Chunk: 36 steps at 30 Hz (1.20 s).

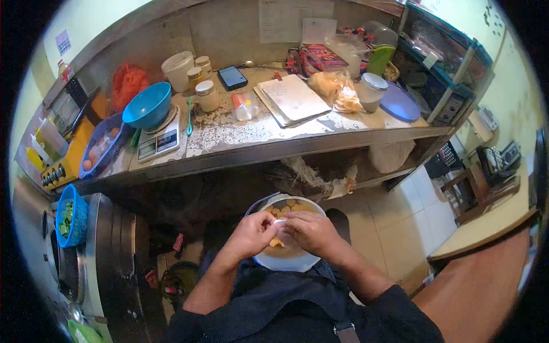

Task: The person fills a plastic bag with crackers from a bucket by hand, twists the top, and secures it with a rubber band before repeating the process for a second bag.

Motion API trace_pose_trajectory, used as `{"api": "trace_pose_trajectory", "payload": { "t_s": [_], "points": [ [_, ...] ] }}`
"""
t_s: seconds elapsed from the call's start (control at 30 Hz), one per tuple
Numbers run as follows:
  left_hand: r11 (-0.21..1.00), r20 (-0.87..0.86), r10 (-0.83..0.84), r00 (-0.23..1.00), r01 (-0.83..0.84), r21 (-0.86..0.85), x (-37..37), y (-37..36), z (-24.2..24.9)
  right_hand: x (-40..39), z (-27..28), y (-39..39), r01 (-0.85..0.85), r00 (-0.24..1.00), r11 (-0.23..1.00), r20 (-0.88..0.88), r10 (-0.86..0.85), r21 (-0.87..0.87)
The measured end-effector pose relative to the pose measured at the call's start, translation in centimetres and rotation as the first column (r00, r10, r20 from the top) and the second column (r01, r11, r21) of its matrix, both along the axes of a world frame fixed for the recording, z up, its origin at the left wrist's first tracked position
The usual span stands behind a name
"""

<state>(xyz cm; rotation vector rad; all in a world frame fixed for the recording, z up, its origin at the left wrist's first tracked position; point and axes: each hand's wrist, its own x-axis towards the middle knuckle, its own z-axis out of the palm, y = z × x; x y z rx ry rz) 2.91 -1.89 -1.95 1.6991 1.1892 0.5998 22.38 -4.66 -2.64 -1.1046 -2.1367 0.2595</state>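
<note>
A white tub (311,207) sits on my lap, with several yellow-orange rounded pieces (294,204) inside. Over its middle, my left hand (254,233) and my right hand (311,231) come together, fingers closed in a pinch. Between the fingertips shows a small whitish, shiny bit (279,223), too small to name. More orange pieces (276,242) lie just below the fingers, partly covered by them.
Ahead, a worktop carries a kitchen scale (159,145) under a blue bowl (147,106), a phone (233,78), jars (207,96) and an open notebook (293,98). At left stands a blue basket of greens (72,216); a wooden table (486,228) is at right.
</note>
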Motion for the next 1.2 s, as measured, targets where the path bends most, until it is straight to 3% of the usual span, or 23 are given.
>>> {"api": "trace_pose_trajectory", "payload": {
  "t_s": [0.1,0.27,0.33,0.43,0.53,0.63,0.73,0.87,0.9,1.03,1.2],
  "points": [
    [0.998,0.081,0.035,0.996,-0.030,-0.060,0.1,-0.2,-1.3,0.2,0.2,-0.2,-0.009,0.999,0.996,0.032,0.012,-0.089],
    [0.954,-0.014,-0.048,0.999,0.051,0.297,1.0,-0.8,-1.7,0.6,-0.6,0.0,-0.103,0.994,0.985,-0.041,0.098,-0.140],
    [0.885,-0.003,-0.116,0.993,0.105,0.454,0.9,-0.4,-1.3,0.7,-1.6,0.2,-0.133,0.985,0.983,-0.130,0.117,-0.123],
    [0.790,-0.103,-0.186,0.977,0.211,0.576,0.7,0.4,-0.7,1.0,-1.6,0.3,-0.108,0.989,0.967,-0.127,0.080,-0.230],
    [0.613,-0.146,-0.180,0.973,0.227,0.757,0.4,1.2,-0.9,1.0,-1.4,0.5,-0.102,0.983,0.965,-0.171,0.061,-0.243],
    [0.531,-0.102,-0.203,0.974,0.197,0.824,0.1,1.4,-0.5,0.9,-1.2,0.8,-0.117,0.951,0.898,-0.310,-0.022,-0.424],
    [0.470,-0.092,-0.199,0.976,0.177,0.865,-0.5,1.9,-0.4,0.1,-3.1,1.6,-0.392,0.732,0.683,-0.658,-0.175,-0.617],
    [0.416,-0.037,-0.199,0.979,0.118,0.902,-1.0,2.0,-0.9,-0.6,-3.3,1.3,-0.500,0.668,0.524,-0.692,-0.273,-0.689],
    [0.409,-0.014,-0.200,0.980,0.097,0.907,-1.0,2.0,-1.2,-1.3,-4.2,1.3,-0.555,0.571,0.514,-0.749,-0.337,-0.654],
    [0.452,0.020,-0.216,0.976,0.082,0.888,-1.1,1.8,-1.4,-1.8,-5.2,-0.1,-0.439,0.519,0.628,-0.751,-0.407,-0.643],
    [0.476,-0.010,-0.222,0.975,0.118,0.871,-1.5,1.9,-1.2,-2.7,-4.2,-0.8,-0.246,0.578,0.757,-0.719,-0.386,-0.605]
  ]
}}
